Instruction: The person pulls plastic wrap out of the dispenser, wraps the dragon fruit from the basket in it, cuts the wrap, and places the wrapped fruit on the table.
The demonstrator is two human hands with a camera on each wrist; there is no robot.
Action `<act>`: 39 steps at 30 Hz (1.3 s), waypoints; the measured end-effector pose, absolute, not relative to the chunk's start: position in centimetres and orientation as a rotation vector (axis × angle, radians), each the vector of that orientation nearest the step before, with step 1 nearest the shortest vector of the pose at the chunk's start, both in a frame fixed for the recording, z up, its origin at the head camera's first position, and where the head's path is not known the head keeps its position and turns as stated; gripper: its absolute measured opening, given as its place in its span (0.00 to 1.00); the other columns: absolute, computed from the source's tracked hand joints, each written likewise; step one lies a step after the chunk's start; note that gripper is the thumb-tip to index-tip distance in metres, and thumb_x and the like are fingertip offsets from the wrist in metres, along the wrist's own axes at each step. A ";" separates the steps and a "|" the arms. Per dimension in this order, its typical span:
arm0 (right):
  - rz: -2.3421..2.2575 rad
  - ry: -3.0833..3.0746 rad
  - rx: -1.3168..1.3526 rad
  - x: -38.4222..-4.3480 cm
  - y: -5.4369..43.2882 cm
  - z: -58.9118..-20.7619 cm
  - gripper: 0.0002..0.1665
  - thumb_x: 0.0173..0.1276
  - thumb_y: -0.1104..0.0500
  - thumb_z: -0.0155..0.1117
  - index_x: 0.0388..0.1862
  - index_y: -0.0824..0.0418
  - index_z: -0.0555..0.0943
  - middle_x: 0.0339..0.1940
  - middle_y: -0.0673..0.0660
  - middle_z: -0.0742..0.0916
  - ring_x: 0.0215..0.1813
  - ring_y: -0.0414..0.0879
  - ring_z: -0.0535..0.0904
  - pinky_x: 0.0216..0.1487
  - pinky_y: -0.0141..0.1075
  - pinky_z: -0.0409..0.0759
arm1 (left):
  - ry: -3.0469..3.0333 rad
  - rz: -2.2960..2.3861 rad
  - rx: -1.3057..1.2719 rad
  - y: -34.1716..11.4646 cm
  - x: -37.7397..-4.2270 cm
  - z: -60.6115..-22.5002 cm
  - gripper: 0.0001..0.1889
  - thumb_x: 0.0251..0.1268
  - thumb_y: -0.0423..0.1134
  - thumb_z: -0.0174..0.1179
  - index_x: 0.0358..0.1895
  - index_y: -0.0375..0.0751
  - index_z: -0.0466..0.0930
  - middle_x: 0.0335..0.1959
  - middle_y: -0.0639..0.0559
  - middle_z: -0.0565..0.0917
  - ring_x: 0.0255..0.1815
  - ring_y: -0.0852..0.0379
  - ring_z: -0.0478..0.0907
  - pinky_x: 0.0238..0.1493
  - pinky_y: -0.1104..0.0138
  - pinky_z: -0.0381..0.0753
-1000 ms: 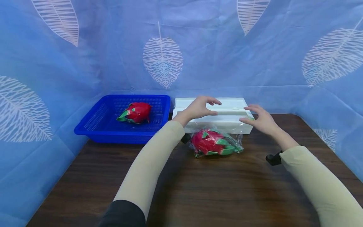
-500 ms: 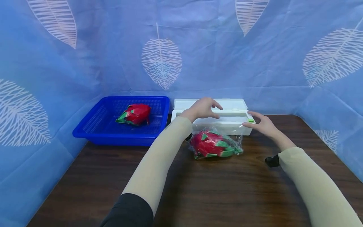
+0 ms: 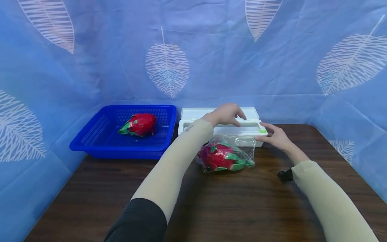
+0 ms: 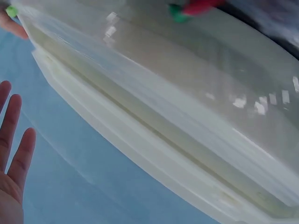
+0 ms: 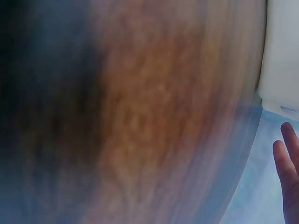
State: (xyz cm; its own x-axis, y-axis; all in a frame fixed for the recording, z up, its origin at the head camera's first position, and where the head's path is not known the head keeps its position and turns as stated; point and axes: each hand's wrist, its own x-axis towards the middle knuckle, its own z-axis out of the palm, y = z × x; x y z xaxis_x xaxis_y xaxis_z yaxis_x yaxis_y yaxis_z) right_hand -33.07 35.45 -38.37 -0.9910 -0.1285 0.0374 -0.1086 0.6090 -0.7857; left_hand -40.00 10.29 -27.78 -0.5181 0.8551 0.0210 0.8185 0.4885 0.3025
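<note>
A long white cling film dispenser [image 3: 232, 130] lies with its lid raised at the back of the table. My left hand [image 3: 225, 114] hovers over it, fingers loosely bent and holding nothing; in the left wrist view its fingers [image 4: 21, 154] are spread apart from the box. At the dispenser's right end, beside the green slider [image 3: 262, 131], my right hand [image 3: 276, 137] holds the corner between thumb and forefinger. Its other fingers [image 5: 285, 161] stretch free in the right wrist view. A red dragon fruit [image 3: 222, 156] in clear film lies in front of the dispenser.
A blue plastic basket [image 3: 121, 153] stands at the back left with another dragon fruit [image 3: 142, 124], unwrapped, inside it. Blue leaf-patterned cloth [image 3: 211, 67] hangs behind and beside the dark wooden table [image 3: 242, 201].
My right hand has come in to the dispenser's right end. My left hand has shifted slightly right above the dispenser. The head view has turned a little; the fruits and basket stay put.
</note>
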 end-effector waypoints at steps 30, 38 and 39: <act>-1.399 2.725 -0.130 -32.9 36.7 -38.5 0.52 0.64 0.45 0.69 0.77 0.64 0.54 0.73 0.70 0.63 0.71 0.64 0.61 0.60 0.57 0.69 | 2.413 0.365 1.518 16.3 -40.5 -27.6 0.20 0.62 0.34 0.66 0.58 0.41 0.81 0.56 0.50 0.81 0.59 0.56 0.75 0.53 0.75 0.73; -1.456 2.685 -0.143 -33.6 36.0 -38.4 0.50 0.65 0.47 0.68 0.76 0.65 0.54 0.73 0.70 0.64 0.71 0.64 0.61 0.62 0.58 0.67 | 2.418 0.392 1.452 16.9 -40.6 -28.5 0.17 0.65 0.32 0.63 0.57 0.45 0.82 0.54 0.52 0.81 0.56 0.59 0.75 0.49 0.74 0.75; -1.455 2.683 -0.147 -33.6 35.9 -38.4 0.50 0.65 0.47 0.68 0.76 0.65 0.55 0.73 0.70 0.64 0.71 0.64 0.61 0.62 0.58 0.66 | 2.412 0.398 1.448 16.9 -40.6 -28.7 0.17 0.65 0.32 0.63 0.57 0.44 0.82 0.54 0.52 0.81 0.55 0.59 0.75 0.48 0.74 0.75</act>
State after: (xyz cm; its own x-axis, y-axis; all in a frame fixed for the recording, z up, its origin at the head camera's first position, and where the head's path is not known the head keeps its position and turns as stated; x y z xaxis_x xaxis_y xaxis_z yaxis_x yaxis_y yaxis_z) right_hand -33.60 35.90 -38.45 -0.9917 -0.1250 -0.0299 -0.0432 0.5428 -0.8388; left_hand -40.59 16.86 -28.69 -0.4470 0.8875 -0.1116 0.8046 0.4535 0.3834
